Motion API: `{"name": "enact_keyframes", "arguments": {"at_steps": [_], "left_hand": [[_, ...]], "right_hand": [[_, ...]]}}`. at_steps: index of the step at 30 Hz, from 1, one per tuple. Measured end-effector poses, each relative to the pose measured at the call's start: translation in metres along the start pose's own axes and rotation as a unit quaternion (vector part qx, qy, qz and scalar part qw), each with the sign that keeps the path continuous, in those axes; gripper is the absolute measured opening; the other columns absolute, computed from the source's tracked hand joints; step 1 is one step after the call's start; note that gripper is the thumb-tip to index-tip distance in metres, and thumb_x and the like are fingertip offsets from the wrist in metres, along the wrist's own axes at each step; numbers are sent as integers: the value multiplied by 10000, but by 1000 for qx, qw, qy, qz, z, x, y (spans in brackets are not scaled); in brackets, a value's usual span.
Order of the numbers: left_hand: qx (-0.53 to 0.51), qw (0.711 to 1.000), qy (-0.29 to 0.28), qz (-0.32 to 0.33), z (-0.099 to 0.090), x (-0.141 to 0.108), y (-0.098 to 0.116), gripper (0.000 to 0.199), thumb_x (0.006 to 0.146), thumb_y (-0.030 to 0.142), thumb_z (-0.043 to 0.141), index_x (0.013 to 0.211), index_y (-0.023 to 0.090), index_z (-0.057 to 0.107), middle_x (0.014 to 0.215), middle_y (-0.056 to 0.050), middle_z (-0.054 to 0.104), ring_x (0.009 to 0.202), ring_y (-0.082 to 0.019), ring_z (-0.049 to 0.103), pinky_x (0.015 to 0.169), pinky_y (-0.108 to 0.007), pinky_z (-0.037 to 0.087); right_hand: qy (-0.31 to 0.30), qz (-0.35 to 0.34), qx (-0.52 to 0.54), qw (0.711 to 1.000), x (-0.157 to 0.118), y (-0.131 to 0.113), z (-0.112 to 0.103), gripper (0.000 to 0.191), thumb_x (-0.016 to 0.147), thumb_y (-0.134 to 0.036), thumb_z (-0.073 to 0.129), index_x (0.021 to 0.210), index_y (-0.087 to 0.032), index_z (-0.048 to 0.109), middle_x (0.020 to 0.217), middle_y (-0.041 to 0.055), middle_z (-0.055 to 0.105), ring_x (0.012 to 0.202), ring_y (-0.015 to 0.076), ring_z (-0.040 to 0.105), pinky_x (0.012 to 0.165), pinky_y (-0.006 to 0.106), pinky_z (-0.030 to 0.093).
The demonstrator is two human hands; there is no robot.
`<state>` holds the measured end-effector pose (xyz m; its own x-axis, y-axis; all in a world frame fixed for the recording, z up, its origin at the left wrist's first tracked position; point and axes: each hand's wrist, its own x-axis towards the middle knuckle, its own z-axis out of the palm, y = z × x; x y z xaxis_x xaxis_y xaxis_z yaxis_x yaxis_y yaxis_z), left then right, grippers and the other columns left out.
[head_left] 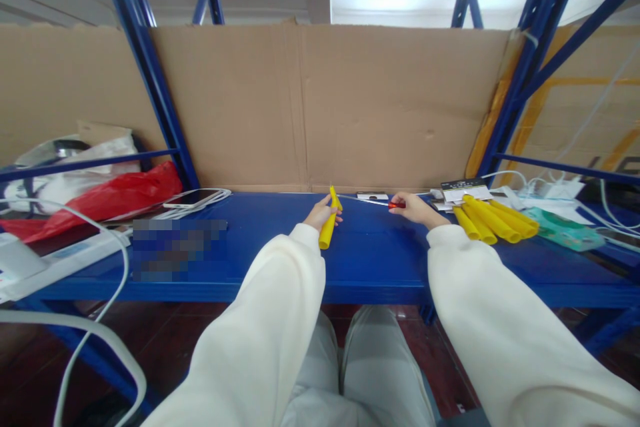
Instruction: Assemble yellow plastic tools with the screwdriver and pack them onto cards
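Note:
My left hand (pixel 320 215) is closed around a yellow cone-like tube (pixel 327 230), its narrow tip pointing up and away from me. To the right, my right hand (pixel 413 208) pinches the red handle (pixel 397 205) of a thin tool. The tool's slim shaft (pixel 367 201) reaches left toward the yellow tube's tip; whether they touch cannot be made out. Several more yellow tubes (pixel 493 220) lie side by side on the blue table (pixel 375 253), right of my right hand.
Black and white cards (pixel 465 189) and a green packet (pixel 570 230) lie at the right with white cables. At the left are a phone (pixel 190 198), a red bag (pixel 125 197) and a white power strip (pixel 65 260). Cardboard (pixel 350 107) stands behind the table.

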<state>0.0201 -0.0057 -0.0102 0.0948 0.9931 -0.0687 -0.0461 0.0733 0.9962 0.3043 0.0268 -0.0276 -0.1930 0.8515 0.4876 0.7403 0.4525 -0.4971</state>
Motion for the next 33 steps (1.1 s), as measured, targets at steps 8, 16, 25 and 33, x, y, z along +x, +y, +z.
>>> {"name": "enact_keyframes", "arguments": {"at_steps": [8, 16, 25, 33], "left_hand": [[-2, 1000, -2, -4, 0, -1, 0, 686, 921, 1, 463, 1563, 195, 321, 712, -5, 641, 484, -97, 582, 460, -170, 450], [-6, 1000, -10, -12, 1, -3, 2, 683, 920, -1, 453, 1562, 190, 317, 689, 0, 631, 476, -101, 588, 432, -163, 439], [-25, 999, -32, -16, -2, 2, -1, 690, 924, 5, 450, 1572, 190, 301, 734, -29, 679, 499, -114, 615, 474, -182, 466], [-17, 999, -39, -15, -3, 6, -5, 731, 912, 30, 487, 1586, 212, 275, 744, -30, 686, 520, -114, 631, 493, -185, 490]], "right_hand": [[-18, 7, 8, 1000, 1, 3, 0, 146, 702, -291, 718, 751, -200, 615, 771, 53, 710, 760, 220, 663, 789, 372, 541], [-63, 17, 16, 998, 0, 4, 0, 191, 696, -358, 727, 702, -204, 614, 701, 39, 695, 685, 201, 638, 729, 340, 534], [-99, 12, 15, 995, 0, 7, -1, 303, 706, -494, 719, 700, -195, 666, 690, 42, 701, 671, 199, 635, 699, 326, 530], [-94, -6, -22, 995, -3, 2, -6, 264, 757, -460, 682, 698, -202, 681, 642, 33, 694, 628, 196, 630, 671, 318, 531]]}}
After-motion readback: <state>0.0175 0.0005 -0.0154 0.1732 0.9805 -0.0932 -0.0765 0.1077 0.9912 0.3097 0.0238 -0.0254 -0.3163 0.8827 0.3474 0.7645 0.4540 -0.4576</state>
